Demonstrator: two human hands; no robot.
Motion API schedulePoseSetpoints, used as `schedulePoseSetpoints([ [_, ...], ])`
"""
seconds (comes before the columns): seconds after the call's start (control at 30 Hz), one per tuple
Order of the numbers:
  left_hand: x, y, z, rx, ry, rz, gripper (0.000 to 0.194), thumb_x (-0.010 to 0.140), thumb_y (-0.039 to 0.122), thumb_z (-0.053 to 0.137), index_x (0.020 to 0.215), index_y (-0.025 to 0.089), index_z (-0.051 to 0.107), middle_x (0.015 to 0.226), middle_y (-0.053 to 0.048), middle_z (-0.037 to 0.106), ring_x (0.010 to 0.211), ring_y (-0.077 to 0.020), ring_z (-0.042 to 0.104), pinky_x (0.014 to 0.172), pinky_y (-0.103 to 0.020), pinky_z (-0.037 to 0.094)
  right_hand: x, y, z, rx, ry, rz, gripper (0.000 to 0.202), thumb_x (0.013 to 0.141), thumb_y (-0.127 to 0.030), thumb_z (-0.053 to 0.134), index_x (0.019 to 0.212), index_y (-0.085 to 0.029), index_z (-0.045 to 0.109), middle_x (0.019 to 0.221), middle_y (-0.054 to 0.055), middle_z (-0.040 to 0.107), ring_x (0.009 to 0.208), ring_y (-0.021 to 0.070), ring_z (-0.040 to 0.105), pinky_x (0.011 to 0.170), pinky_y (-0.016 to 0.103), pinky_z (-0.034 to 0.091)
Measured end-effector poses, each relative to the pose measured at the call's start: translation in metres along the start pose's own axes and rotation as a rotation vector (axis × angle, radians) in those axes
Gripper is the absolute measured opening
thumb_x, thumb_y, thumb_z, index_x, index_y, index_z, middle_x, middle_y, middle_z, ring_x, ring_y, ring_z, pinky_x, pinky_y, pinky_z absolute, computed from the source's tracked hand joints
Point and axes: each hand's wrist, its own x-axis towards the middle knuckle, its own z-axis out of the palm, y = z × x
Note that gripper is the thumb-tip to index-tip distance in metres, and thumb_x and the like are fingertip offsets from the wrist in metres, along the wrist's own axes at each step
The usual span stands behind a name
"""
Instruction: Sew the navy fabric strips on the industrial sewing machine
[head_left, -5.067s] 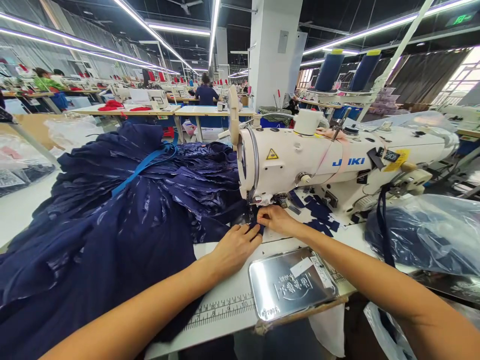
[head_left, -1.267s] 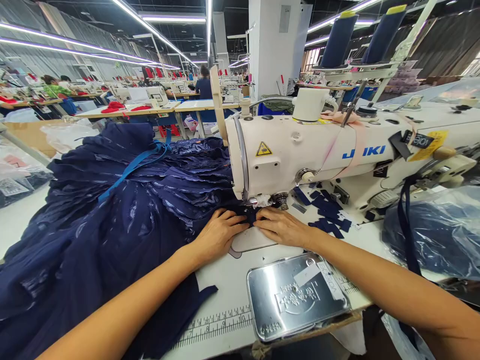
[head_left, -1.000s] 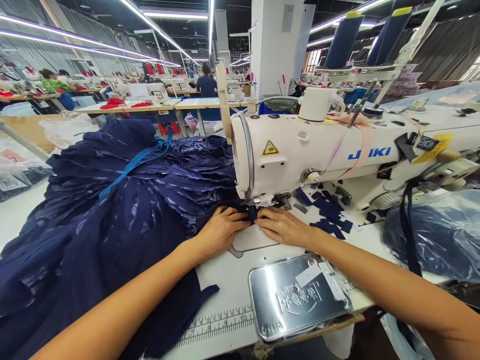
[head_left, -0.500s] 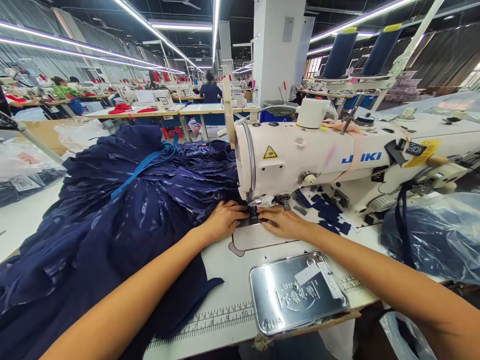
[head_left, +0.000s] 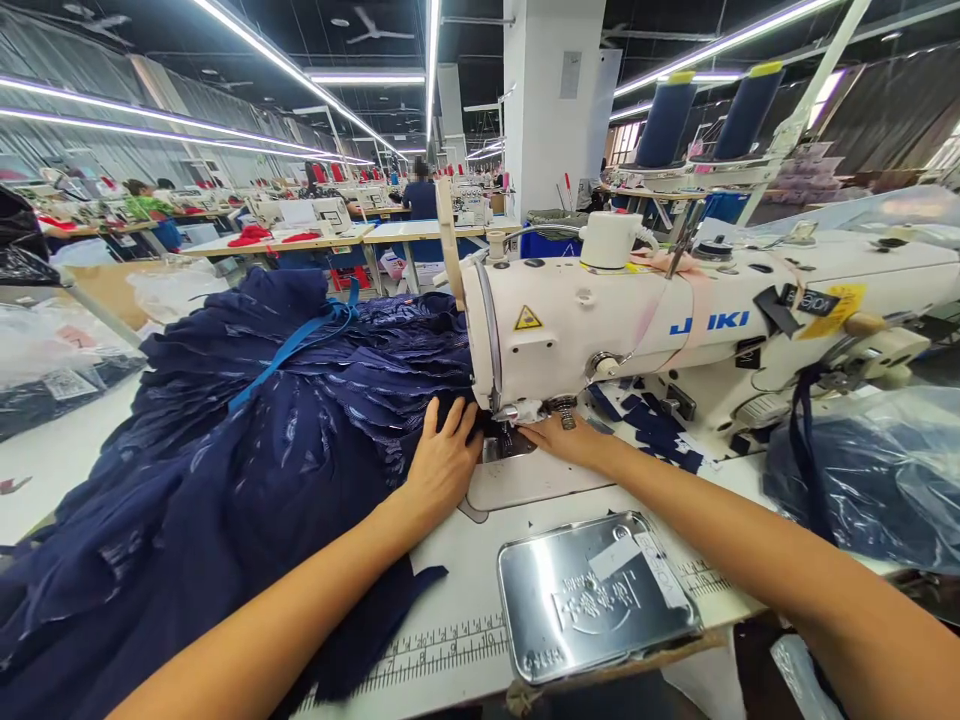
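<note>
Beneath the head of a white sewing machine (head_left: 570, 310), my right hand (head_left: 566, 440) has its fingers pressed together beside the presser foot (head_left: 508, 438). The machine head partly covers those fingers, and I cannot make out what is in them. My left hand (head_left: 444, 460) lies to the left of the foot, fingers spread over navy fabric (head_left: 292, 480). That fabric is a large gathered heap with many stacked folds, reaching from the table's left side up to the needle area. A blue strip (head_left: 289, 350) is looped around its upper part.
A shiny metal tin lid (head_left: 596, 600) lies at the table's front edge, beside a printed ruler (head_left: 442, 645). Navy scraps (head_left: 656, 430) are scattered behind my right hand. Plastic-wrapped fabric (head_left: 870, 470) sits at right. Thread cones (head_left: 667, 120) stand above the machine.
My left hand has turned and its fingers have spread, reaching farther up onto the fabric. My right hand has shifted slightly under the machine head. The camera view has moved a little.
</note>
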Motion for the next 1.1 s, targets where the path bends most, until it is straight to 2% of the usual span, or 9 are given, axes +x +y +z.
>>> schedulePoseSetpoints([
  [0.07, 0.004, -0.004, 0.001, -0.027, -0.046, 0.003, 0.033, 0.078, 0.011, 0.046, 0.106, 0.018, 0.062, 0.122, -0.016, 0.052, 0.118, -0.0337, 0.039, 0.099, -0.060, 0.024, -0.005, 0.000, -0.003, -0.010, 0.016, -0.040, 0.029, 0.088, -0.017, 0.038, 0.075, -0.018, 0.064, 0.069, 0.006, 0.063, 0.066, 0.0180, 0.056, 0.063, 0.030, 0.042],
  [0.17, 0.012, -0.011, 0.005, -0.048, -0.107, 0.043, 0.036, 0.077, 0.010, 0.045, 0.108, 0.021, 0.061, 0.121, -0.014, 0.053, 0.117, -0.0327, 0.041, 0.098, -0.057, 0.027, -0.008, -0.004, -0.005, -0.022, 0.077, -0.062, 0.022, 0.086, -0.017, 0.042, 0.078, -0.016, 0.062, 0.072, 0.006, 0.063, 0.072, 0.0196, 0.055, 0.067, 0.031, 0.041],
  [0.37, 0.018, -0.015, 0.008, -0.053, -0.127, 0.065, 0.036, 0.076, 0.009, 0.044, 0.106, 0.018, 0.062, 0.114, -0.015, 0.057, 0.112, -0.0317, 0.045, 0.095, -0.055, 0.030, -0.007, -0.010, 0.001, -0.034, 0.158, -0.033, 0.017, 0.084, -0.018, 0.047, 0.076, -0.017, 0.061, 0.074, 0.006, 0.063, 0.079, 0.0211, 0.055, 0.073, 0.031, 0.039],
  [0.73, 0.024, -0.019, 0.015, -0.063, -0.139, 0.088, 0.042, 0.075, 0.009, 0.045, 0.112, 0.023, 0.058, 0.116, -0.012, 0.056, 0.114, -0.0300, 0.043, 0.096, -0.054, 0.027, -0.005, -0.020, -0.003, -0.101, 0.023, 0.068, 0.027, 0.088, -0.019, 0.038, 0.080, -0.014, 0.064, 0.065, 0.009, 0.063, 0.065, 0.0207, 0.057, 0.057, 0.029, 0.033],
  [0.93, 0.031, -0.019, 0.015, -0.079, -0.197, 0.082, 0.037, 0.075, 0.010, 0.043, 0.105, 0.020, 0.062, 0.106, -0.013, 0.060, 0.108, -0.0294, 0.047, 0.094, -0.053, 0.029, -0.004, -0.022, 0.002, -0.093, 0.062, 0.081, 0.029, 0.088, -0.014, 0.036, 0.082, -0.014, 0.065, 0.069, 0.011, 0.064, 0.065, 0.0211, 0.057, 0.060, 0.031, 0.034],
  [1.1, 0.035, -0.019, 0.020, -0.064, -0.186, 0.066, 0.034, 0.076, 0.010, 0.043, 0.102, 0.020, 0.062, 0.105, -0.012, 0.061, 0.109, -0.0280, 0.047, 0.095, -0.053, 0.028, -0.006, -0.024, 0.009, -0.091, 0.105, 0.097, 0.027, 0.087, -0.013, 0.038, 0.083, -0.013, 0.065, 0.068, 0.011, 0.064, 0.066, 0.0219, 0.058, 0.061, 0.031, 0.035],
])
